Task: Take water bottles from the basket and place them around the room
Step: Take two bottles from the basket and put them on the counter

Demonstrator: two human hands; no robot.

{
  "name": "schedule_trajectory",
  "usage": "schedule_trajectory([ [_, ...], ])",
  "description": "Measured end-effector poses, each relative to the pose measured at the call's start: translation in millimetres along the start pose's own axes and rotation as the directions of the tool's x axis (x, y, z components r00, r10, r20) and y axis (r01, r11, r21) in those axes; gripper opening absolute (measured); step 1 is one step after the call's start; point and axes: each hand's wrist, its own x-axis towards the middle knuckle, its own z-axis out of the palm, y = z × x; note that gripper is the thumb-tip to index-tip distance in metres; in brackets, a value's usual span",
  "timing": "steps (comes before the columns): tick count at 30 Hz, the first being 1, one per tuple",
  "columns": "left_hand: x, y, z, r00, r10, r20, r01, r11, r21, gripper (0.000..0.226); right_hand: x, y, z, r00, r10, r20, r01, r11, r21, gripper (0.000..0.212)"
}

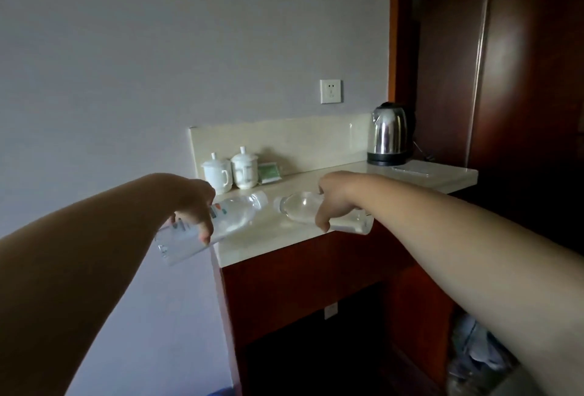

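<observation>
My left hand (194,206) grips a clear water bottle (235,215) around its labelled middle. That bottle lies tilted, cap toward the right, its base hanging past the left corner of the pale stone countertop (284,237). My right hand (335,199) holds a second clear bottle (297,207) sideways, cap pointing left, just above the counter's front edge. The two caps almost face each other, a small gap apart. The basket is not in view.
Two white lidded cups (230,171) and a green packet (269,172) stand at the counter's back left. A steel kettle (388,134) and a flat tray (414,171) sit at the right. A wall socket (331,91) is above; dark wooden panels rise on the right.
</observation>
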Motion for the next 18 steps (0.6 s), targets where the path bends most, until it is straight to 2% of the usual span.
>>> schedule_trajectory([
  [3,31.8,49.2,-5.0,1.0,0.021,0.016,-0.021,1.0,0.0,0.068,19.4,58.3,-2.1,1.0,0.021,0.014,-0.02,0.999,-0.045,0.05],
  [6,55.7,87.5,-6.1,0.999,0.02,0.041,-0.022,0.999,0.043,0.076,37.0,106.2,-4.1,1.0,0.028,0.012,-0.028,0.999,-0.039,0.056],
  [9,81.0,114.8,-5.4,1.0,0.021,-0.003,-0.021,0.999,0.034,0.065,58.7,145.1,-3.5,0.999,0.046,-0.002,-0.045,0.999,0.022,0.053],
  [15,140.3,138.3,-19.1,0.997,0.017,-0.071,-0.024,0.994,-0.103,0.065,118.1,190.4,1.2,0.993,0.086,-0.083,-0.078,0.992,0.095,0.064],
  [18,185.1,141.1,-24.0,0.992,-0.003,-0.125,-0.027,0.97,-0.243,0.05,159.1,199.1,3.6,0.981,0.096,-0.171,-0.086,0.994,0.066,0.062],
])
